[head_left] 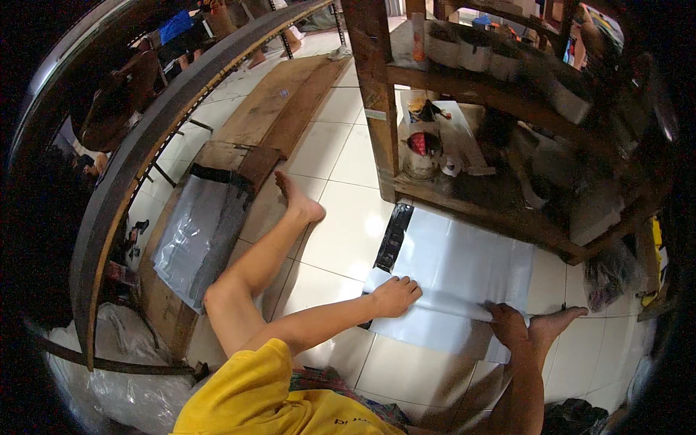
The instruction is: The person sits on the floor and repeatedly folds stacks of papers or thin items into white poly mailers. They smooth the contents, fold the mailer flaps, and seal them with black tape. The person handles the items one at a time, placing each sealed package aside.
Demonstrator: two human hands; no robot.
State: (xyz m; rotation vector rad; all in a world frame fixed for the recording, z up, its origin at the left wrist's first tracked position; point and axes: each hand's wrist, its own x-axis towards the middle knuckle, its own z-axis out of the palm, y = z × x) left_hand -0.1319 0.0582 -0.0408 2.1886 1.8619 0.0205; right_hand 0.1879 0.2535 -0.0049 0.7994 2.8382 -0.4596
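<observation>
The left hand (396,297), fingers bent, lies on a fold in a pale plastic sheet (464,254); the right hand (508,326) touches the fold's other end. Whether either pinches it, I cannot tell. The sheet spreads mostly beyond them, near a wooden shelf (374,109).

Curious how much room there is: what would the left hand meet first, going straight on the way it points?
Probably more of the pale plastic sheet that the left hand rests on. Beyond it, perhaps the lower shelf beam, though depth is unclear.
</observation>
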